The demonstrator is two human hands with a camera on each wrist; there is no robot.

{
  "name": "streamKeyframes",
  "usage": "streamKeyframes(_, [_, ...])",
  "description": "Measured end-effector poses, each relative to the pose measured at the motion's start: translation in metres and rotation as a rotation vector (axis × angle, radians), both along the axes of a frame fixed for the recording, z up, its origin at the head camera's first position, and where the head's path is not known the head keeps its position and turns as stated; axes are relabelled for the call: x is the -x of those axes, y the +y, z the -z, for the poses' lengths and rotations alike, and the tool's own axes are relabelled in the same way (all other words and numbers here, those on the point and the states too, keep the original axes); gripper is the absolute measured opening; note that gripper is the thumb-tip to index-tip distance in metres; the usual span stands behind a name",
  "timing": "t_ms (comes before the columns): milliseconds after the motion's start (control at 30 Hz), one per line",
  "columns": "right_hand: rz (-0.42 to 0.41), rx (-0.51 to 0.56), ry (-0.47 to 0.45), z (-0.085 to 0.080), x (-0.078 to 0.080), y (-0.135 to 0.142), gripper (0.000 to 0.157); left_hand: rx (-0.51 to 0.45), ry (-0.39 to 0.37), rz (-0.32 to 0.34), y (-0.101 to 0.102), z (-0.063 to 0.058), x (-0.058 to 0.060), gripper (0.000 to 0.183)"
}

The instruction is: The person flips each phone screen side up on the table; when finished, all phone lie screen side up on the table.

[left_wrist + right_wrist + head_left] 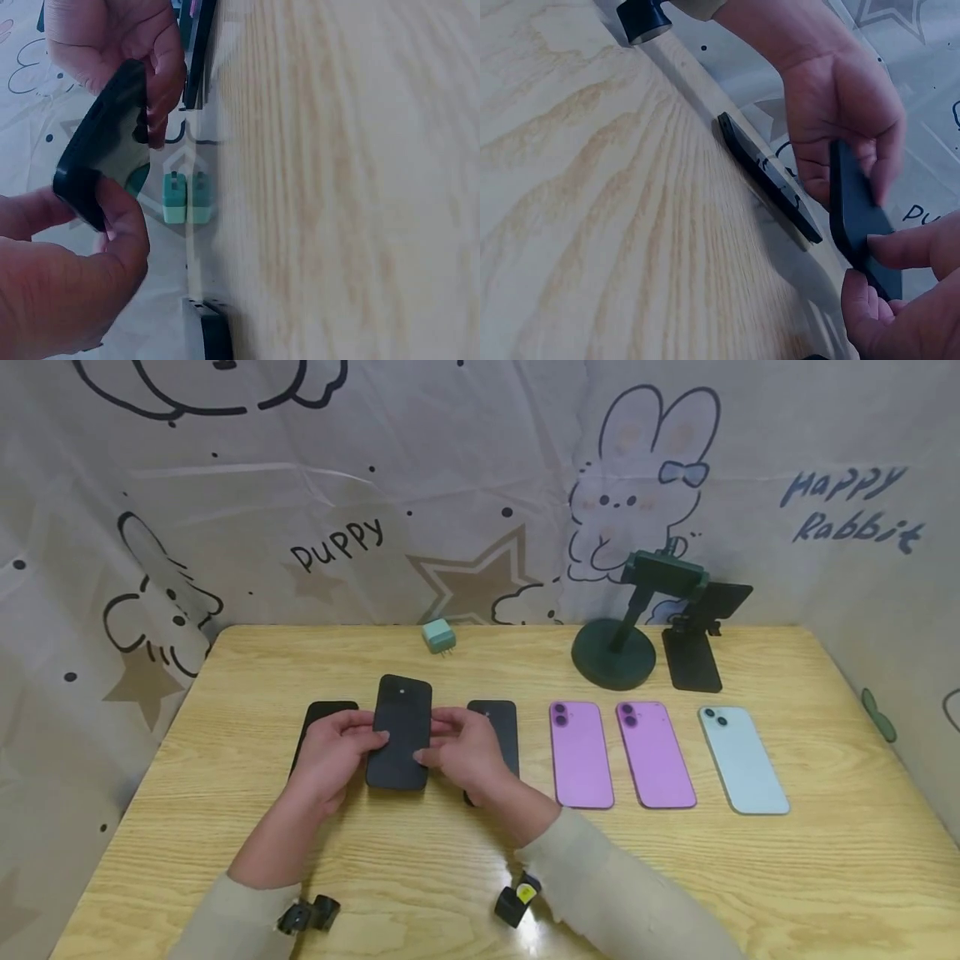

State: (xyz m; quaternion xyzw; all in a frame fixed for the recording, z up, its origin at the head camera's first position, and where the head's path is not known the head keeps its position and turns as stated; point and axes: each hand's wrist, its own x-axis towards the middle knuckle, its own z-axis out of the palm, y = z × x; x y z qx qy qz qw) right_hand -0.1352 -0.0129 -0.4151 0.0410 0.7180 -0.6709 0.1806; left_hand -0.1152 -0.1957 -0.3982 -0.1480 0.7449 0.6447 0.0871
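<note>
Both hands hold a black smartphone (399,718) up between them, tilted above the wooden table. My left hand (336,756) grips its left edge, with the thumb on the face toward me; my right hand (471,752) pinches the right edge in the same way. In the left wrist view the raised phone (101,142) stands clear of the table. Beneath the left hand lies a second black phone (333,706), partly covered by it. A third black phone (502,727) is on the table behind the right hand, which hides part of it.
Right of the hands lie two purple phones (582,760) (657,760) and a pale blue one (744,764), backs up. Behind them stand a dark green phone stand (613,656) and a black stand (692,660). A green charger plug (438,635) sits near the table's back edge.
</note>
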Motion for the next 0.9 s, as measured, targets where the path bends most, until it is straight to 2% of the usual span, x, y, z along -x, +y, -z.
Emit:
streamKeyframes(233, [-0.029, 0.026, 0.067, 0.003, -0.004, -0.004, 0.065, -0.028, 0.088, 0.057, 0.002, -0.001, 0.000, 0.031])
streamKeyframes(500, [-0.120, 0.012, 0.117, 0.001, -0.010, -0.006, 0.080, -0.025, 0.105, 0.155, 0.004, -0.002, -0.001, 0.036])
streamKeyframes(667, [-0.136, 0.153, 0.073, 0.004, -0.010, -0.006, 0.073, -0.012, 0.132, 0.230, 0.001, -0.002, -0.003, 0.036])
streamKeyframes(767, [-0.148, 0.263, 0.056, 0.003, -0.010, -0.005, 0.065, 0.107, 0.174, 0.260, 0.001, -0.001, -0.004, 0.036])
streamKeyframes(900, [-0.193, 0.440, 0.024, 0.000, -0.011, -0.004, 0.057, 0.239, 0.192, 0.238, 0.001, 0.001, -0.003, 0.044])
